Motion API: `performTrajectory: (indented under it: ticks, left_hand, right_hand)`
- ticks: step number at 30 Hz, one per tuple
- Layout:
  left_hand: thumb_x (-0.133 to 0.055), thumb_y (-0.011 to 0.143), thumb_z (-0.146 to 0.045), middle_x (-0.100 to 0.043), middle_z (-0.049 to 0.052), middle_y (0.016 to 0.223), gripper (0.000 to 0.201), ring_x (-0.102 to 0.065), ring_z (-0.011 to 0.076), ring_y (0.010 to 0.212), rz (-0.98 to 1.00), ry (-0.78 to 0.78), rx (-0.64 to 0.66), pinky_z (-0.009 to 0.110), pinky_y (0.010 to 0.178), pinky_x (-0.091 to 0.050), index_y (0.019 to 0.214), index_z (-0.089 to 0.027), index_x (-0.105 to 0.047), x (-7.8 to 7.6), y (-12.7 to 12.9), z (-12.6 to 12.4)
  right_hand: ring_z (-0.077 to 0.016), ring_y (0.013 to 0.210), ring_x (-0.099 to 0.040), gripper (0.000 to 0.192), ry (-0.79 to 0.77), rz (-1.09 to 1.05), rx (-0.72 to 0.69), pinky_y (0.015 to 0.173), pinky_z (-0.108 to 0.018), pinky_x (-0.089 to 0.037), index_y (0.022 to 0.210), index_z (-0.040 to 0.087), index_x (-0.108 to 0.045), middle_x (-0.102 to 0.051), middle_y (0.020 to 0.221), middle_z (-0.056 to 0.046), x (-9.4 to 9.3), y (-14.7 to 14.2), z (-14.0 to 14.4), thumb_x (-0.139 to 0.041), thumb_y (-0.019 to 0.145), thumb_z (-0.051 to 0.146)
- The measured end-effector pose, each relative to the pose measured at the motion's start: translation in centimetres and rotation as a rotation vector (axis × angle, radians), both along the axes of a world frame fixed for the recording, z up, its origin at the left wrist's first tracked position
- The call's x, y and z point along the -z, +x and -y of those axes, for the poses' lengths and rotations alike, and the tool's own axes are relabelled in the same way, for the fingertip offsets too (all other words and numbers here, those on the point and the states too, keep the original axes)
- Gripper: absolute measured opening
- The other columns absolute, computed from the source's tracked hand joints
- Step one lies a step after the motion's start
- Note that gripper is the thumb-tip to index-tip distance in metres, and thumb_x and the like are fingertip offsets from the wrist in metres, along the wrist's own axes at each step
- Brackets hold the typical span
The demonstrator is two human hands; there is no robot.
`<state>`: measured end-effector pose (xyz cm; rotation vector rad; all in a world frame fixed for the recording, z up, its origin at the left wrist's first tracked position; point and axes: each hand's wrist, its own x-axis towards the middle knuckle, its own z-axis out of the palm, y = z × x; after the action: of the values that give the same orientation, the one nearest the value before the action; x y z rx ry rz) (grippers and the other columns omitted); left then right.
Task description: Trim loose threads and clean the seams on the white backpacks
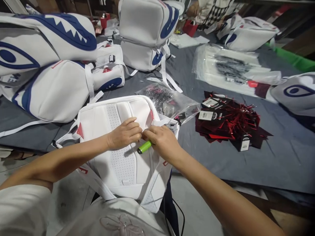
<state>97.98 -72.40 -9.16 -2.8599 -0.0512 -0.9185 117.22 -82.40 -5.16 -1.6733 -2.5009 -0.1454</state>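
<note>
A white backpack [98, 119] rests in front of me with its padded back panel and shoulder straps facing up. My left hand [128, 132] lies over the upper back panel, its fingers curled and closed. What its fingertips pinch is hidden where the two hands meet. Closed around a green tube-shaped tool with a dark end [144, 147], my right hand [161, 139] is beside the right shoulder strap [156, 178]. The tool's other end is covered by my fingers, so its kind does not show.
White-and-blue backpacks [64, 88] are piled at the left, with another stack [141, 24] behind. A clear plastic bag of black pieces [167, 100] lies beyond my hands. Dark hang tags with red cords [228, 119] form a heap at right. A person [206, 11] is at the far side.
</note>
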Motion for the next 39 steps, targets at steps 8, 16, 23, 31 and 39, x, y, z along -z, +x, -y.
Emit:
performTrajectory:
  ticks: [8,16,23,31,39]
  left_hand:
    - [-0.044,0.102,-0.017,-0.07,0.001,0.091,0.025,-0.059,0.0153,0.097,0.114,0.07,0.026,0.038,0.115,-0.042,0.084,-0.02,-0.062,0.8,0.3,-0.8]
    - [-0.048,0.102,-0.036,-0.07,0.006,0.109,0.023,-0.059,0.0206,0.114,0.086,-0.047,-0.017,0.044,0.118,-0.037,0.103,-0.02,-0.064,-0.6,-0.4,-1.1]
    - [-0.039,0.099,-0.06,-0.071,0.011,0.109,0.053,-0.062,0.0291,0.103,0.191,-0.421,-0.741,0.049,0.097,-0.044,0.12,-0.018,-0.064,-3.3,-2.5,-4.8]
    - [-0.036,0.101,-0.057,-0.071,0.011,0.113,0.052,-0.062,0.0284,0.104,0.134,-0.382,-0.689,0.044,0.093,-0.045,0.121,-0.018,-0.065,-4.0,-2.7,-4.0]
    - [-0.064,0.089,-0.059,-0.064,0.01,0.128,0.051,-0.052,0.0291,0.127,-0.116,-0.077,-0.14,0.053,0.12,-0.024,0.122,-0.019,-0.062,-3.4,-0.2,0.6]
  right_hand:
    - [-0.0178,0.069,-0.062,0.017,-0.377,0.134,0.315,0.053,-0.032,-0.021,0.105,0.019,-0.066,-0.069,0.098,-0.007,-1.0,-2.8,-0.5,-0.054,0.094,0.015]
    - [-0.0186,0.067,-0.051,0.02,0.081,0.205,0.177,0.057,-0.032,-0.023,0.082,0.018,-0.061,-0.06,0.077,-0.006,2.2,-1.7,0.5,-0.048,0.096,0.011]
    - [-0.0201,0.071,-0.041,0.027,0.468,0.314,-0.069,0.063,-0.035,-0.024,0.083,0.017,-0.065,-0.057,0.075,-0.007,1.0,-0.5,-0.5,-0.044,0.097,0.006]
    - [-0.0204,0.084,-0.052,0.036,0.517,0.121,0.051,0.079,-0.038,-0.037,0.082,0.019,-0.064,-0.06,0.085,-0.006,-4.2,-2.9,-8.5,-0.035,0.104,0.019]
    - [-0.0123,0.059,-0.055,0.035,0.19,-1.132,0.611,0.057,-0.027,-0.044,0.091,0.022,-0.055,-0.058,0.07,0.002,-0.3,-1.5,4.4,-0.055,0.095,0.057]
